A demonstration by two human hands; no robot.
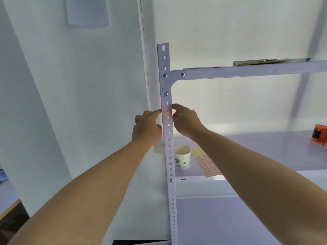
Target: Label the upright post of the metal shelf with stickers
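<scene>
Two small red-bordered stickers [167,111] sit stacked on the white perforated metal upright post [170,156], below the top shelf bracket. The left hand [146,126] and right hand [185,121], fingers curled and holding nothing, press their edges. The red-printed sticker sheet [208,166] on the shelf suggests more remain.

Cup [183,157] on shelf [265,147], right of post [168,131], left of sticker sheet [208,167].

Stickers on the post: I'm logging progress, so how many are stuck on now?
2: the upper sticker and the lower sticker sit stacked on the post, between both hands' fingertips. Fingers may hide others.
</scene>
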